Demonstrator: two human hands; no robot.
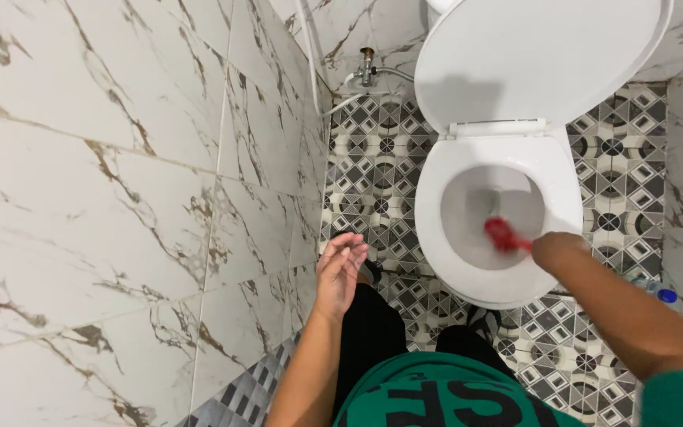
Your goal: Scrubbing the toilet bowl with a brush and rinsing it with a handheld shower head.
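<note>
A white toilet (507, 158) stands ahead with its lid raised against the back wall. My right hand (556, 250) hovers over the front right of the rim, closed around the handle of a red toilet brush (502, 234) whose blurred head is down inside the bowl. My left hand (339, 269) hangs in the air close to the marble wall on the left, fingers loosely spread, holding nothing. My legs in black trousers stand just in front of the bowl.
Marble wall tiles (120, 198) run close along the left. The floor (373, 174) has grey and white patterned tiles. A water valve with hoses (367, 69) sits on the back wall. A clear bottle with a blue cap (656, 289) lies at the right.
</note>
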